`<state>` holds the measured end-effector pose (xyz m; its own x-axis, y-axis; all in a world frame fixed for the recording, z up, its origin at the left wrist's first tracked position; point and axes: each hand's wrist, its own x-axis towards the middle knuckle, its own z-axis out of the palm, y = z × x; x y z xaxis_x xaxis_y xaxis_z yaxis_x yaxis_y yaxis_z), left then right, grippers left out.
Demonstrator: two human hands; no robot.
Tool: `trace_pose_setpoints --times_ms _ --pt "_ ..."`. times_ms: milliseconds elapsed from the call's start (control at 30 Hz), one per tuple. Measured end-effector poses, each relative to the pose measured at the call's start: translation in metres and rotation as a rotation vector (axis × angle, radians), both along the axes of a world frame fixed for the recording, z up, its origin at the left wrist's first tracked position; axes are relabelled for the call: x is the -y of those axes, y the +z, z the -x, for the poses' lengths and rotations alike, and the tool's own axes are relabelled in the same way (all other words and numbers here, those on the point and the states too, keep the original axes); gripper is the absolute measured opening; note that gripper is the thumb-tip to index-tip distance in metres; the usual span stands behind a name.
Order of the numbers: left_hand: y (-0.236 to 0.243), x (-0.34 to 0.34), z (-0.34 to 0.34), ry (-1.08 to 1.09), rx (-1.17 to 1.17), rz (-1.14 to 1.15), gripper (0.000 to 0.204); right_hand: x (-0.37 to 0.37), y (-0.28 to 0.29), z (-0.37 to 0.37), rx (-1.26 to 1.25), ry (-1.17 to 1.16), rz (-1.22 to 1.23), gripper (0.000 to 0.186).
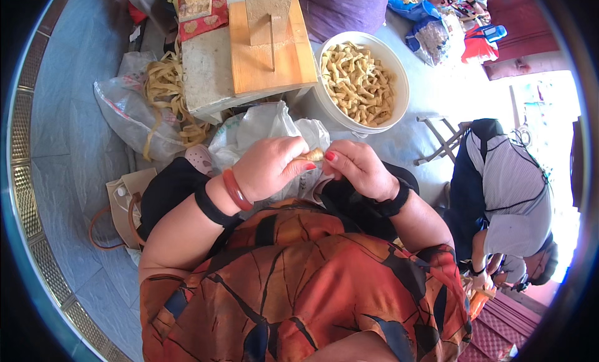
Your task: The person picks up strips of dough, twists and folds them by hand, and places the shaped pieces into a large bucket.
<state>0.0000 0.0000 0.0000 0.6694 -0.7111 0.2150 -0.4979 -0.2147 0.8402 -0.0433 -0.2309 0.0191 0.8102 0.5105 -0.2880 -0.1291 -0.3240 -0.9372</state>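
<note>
My left hand (269, 165) and my right hand (363, 168) meet in front of my lap. Between their fingertips is a small tan knotted piece (316, 154), pinched from both sides. It resembles the many tan knotted pieces (355, 81) heaped in a white bucket (402, 91) just beyond my right hand. Under my hands lies a crumpled white plastic bag (253, 128). The fingers hide part of the held piece. Long flat tan strips (165, 91) hang over a clear plastic bag (121, 112) to the left.
Ahead is a low table (206, 81) bearing a wooden board (262, 78) with an upright block (267, 19). A purple sack (340, 13) stands behind the bucket. To my left sits a beige handbag (128, 187). Another person (518, 181) bends at the right, near a folding stool (443, 140).
</note>
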Motion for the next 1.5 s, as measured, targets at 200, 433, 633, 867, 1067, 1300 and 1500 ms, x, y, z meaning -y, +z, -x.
trace_pose_setpoints --times_ms 200,433,633,867,1067,1300,1500 --pt "0.003 0.015 0.005 -0.004 0.367 0.025 0.030 -0.006 0.002 -0.003 -0.421 -0.081 -0.455 0.009" --pt "0.007 0.003 0.007 -0.346 0.196 0.032 0.026 -0.014 0.000 -0.007 -0.535 0.216 -0.361 0.012" --pt "0.003 0.004 -0.002 -0.077 0.114 -0.088 0.014 0.031 0.010 -0.045 -0.149 -0.068 -0.150 0.011" --pt "-0.004 0.013 -0.002 0.016 0.081 -0.126 0.026 0.129 -0.106 -0.131 0.175 -0.421 0.796 0.041" --pt "-0.012 0.012 -0.008 0.033 0.134 -0.147 0.028 0.103 -0.151 -0.127 0.134 -0.313 0.825 0.024" --pt "-0.004 0.015 -0.006 0.034 0.134 -0.152 0.036 0.128 -0.080 -0.109 0.224 -0.722 0.124 0.002" --pt "0.000 0.024 -0.003 0.167 0.193 0.064 0.064 0.000 -0.002 -0.039 0.825 -0.006 0.459 0.025"
